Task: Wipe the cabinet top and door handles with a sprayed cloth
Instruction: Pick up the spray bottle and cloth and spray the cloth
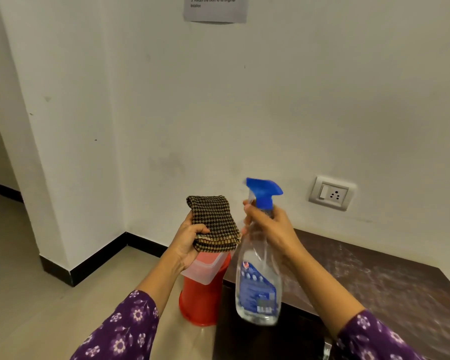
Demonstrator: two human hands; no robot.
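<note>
white wall (244, 113) fills most of what i see, pale floor (37, 294) off to the left. the cabinet top (374, 281), dark brown w/ a dusty, smeary look, runs along the wall on the right. by its left end stands a red bin (203, 300) w/ a clear plastic tub (208, 268) on top.

spray bottle (257, 289): clear body, blue trigger head, held up in front of the cabinet's left end. right hand (270, 227) is wrapped round its neck, fingers up by the trigger, nozzle facing left. cloth (216, 222), folded brown check, is just beside the nozzle and above the tub. left hand (190, 242) is clamped on its lower half, thumb across the front. hands are near each other, not touching.

step, imo: wetting the cloth, so no wiping yet. top & handles both left to do. next needs a trigger squeeze w/ the nozzle square on the cloth, then somewhere to park the bottle, then cloth onto the top.

hard to make out: bottle is blurred, label unreadable, no mist i can see. cabinet front is dark & cut off at the bottom edge. a bit of shiny metal (327, 349) there may be a handle, can't say. paper note (215, 7) high on the wall is cropped, only its last line shows. small socket (331, 193) sits on the wall above the top.
</note>
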